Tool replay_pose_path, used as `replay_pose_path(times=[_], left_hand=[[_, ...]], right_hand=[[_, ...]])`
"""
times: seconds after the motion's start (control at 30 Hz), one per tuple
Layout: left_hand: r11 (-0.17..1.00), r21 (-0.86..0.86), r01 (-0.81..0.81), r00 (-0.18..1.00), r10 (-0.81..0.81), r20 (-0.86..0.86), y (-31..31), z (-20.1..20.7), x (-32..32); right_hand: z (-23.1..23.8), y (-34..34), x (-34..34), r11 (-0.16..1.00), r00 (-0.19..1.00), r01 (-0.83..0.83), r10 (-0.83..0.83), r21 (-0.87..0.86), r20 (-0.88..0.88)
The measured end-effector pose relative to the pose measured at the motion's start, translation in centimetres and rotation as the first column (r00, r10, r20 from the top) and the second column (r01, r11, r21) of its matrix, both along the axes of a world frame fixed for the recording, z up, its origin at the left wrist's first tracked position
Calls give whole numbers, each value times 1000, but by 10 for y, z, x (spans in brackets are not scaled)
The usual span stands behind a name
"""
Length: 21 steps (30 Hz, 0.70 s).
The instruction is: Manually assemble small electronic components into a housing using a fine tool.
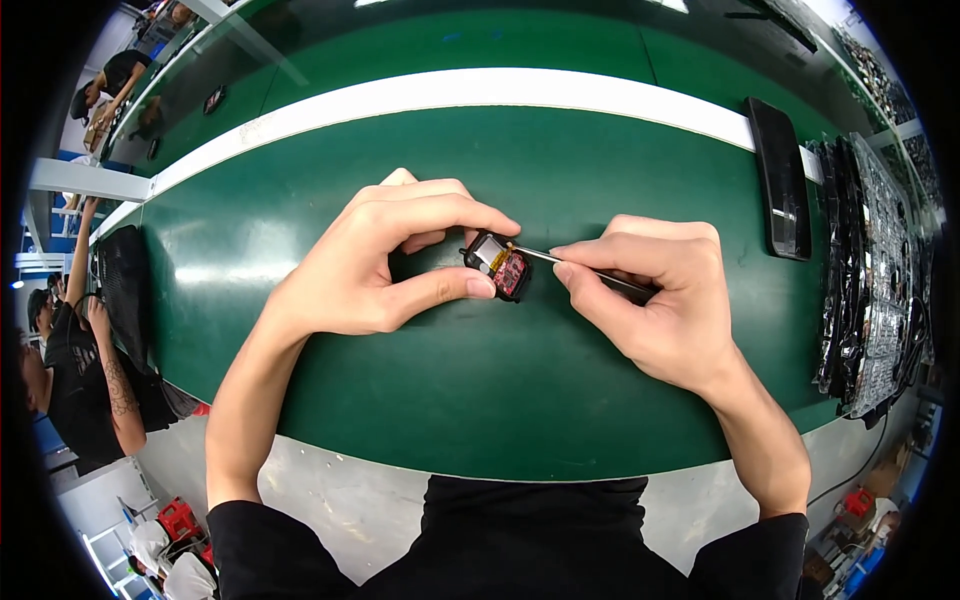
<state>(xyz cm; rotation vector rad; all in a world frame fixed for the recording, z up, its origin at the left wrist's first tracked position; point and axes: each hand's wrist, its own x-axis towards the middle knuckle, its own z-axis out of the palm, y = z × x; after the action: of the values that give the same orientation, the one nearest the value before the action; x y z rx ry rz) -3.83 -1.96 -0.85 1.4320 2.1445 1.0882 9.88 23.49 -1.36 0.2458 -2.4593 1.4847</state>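
Between the thumb and fingers of my left hand (385, 265) is a small opened smartwatch body (497, 266), held a little above the green table. Its black case shows a silver battery-like block, a yellow strip of flex cable and a red circuit board. My right hand (655, 290) grips tweezers (585, 268) with a dark handle and a thin metal tip, pinched between thumb and forefinger. The tip reaches the inside of the case at the yellow strip. Whether it touches the strip or hovers just over it, I cannot tell.
Green table (500, 400) lies under both hands. A black phone (778, 180) rests at the right, beside a stack of clear plastic trays (875, 270). A white bar (500, 88) crosses the far side. Left are a black bag (125, 295) and a person in black (85, 380).
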Motion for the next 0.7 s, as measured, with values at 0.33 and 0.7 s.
replay_pose_path(times=[0.33,0.7], left_hand=[[1000,16,-6,999,7,-40,5,4,6],[1000,-6,6,998,-6,-61,7,6,6]], right_hand=[[-3,-2,0,1000,1000,0,1,-28,19],[-3,-4,4,999,1000,16,-15,-36,13]])
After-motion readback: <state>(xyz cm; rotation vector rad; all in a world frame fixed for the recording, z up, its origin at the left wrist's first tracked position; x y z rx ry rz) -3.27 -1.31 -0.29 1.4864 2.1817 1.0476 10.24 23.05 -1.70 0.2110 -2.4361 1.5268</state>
